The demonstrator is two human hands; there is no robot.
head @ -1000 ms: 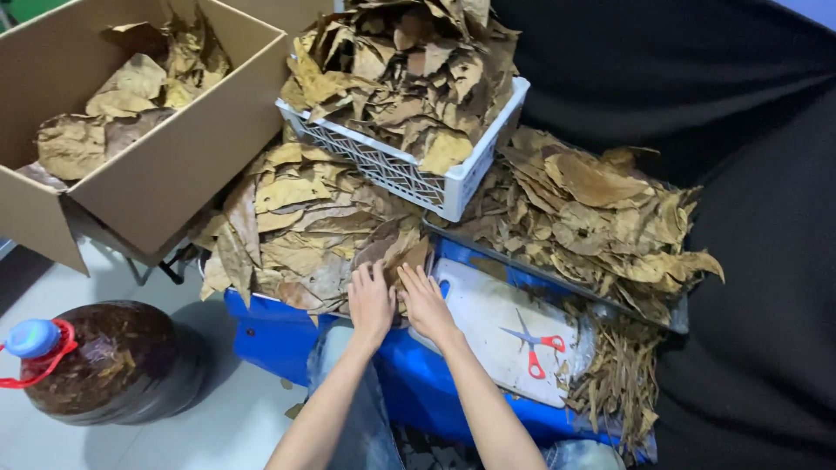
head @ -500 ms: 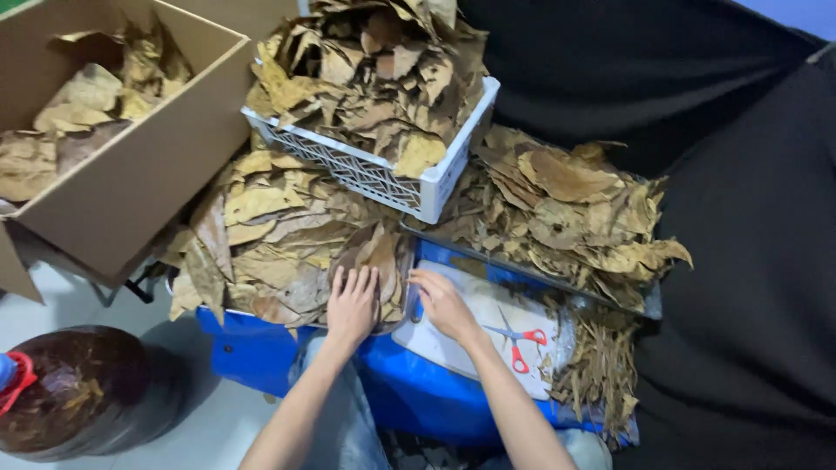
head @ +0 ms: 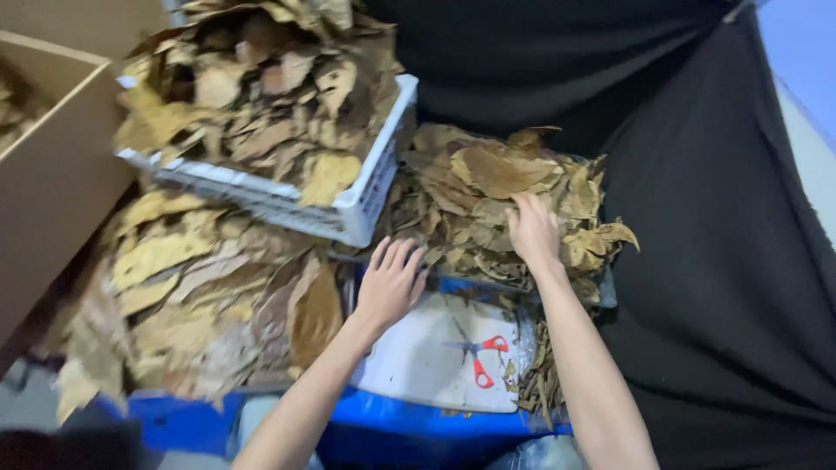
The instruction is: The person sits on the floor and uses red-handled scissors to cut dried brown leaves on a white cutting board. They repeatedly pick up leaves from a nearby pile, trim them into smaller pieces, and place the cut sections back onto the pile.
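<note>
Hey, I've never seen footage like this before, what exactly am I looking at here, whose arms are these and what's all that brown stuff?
This is one picture from a camera worn on a person's head, looking down at their own bare arms. No machine is involved. The right hand rests on a pile of dried brown leaves. The left hand lies open, fingers spread, near another leaf heap; it holds nothing. A white plastic crate filled with more leaves sits behind. Between the arms lies a white board with red-handled scissors on it, over something blue. A cardboard box stands at the left edge.
</note>
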